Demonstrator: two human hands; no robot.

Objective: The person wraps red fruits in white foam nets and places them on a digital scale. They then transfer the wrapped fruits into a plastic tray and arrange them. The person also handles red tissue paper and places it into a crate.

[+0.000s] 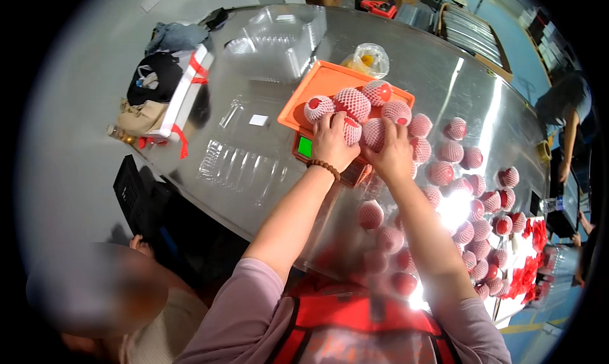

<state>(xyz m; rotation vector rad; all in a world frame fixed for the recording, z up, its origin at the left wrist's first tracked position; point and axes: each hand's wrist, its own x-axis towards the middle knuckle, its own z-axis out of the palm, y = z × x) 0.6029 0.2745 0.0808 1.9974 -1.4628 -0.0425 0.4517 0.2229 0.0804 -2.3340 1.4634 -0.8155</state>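
An orange weighing scale [300, 100] with a raised-rim tray stands before me, its lit green display [305, 146] at the near left. Several round red fruits in white foam nets lie in the tray, among them a fruit [319, 108] at the left and a fruit [377, 93] at the back. My left hand [333, 143], with a brown bead bracelet at the wrist, has its fingers over a netted fruit [352, 132] at the tray's near edge. Beside it, my right hand [394, 150] grips another netted fruit [374, 134]. Most of both palms is hidden.
Many netted fruits [441, 173] lie on the metal table [418, 55] at right. Clear plastic trays [280, 45] and a clear bag [373, 62] are at the back. A white box [186, 90] holding cloth items is at left. Other people are at both sides.
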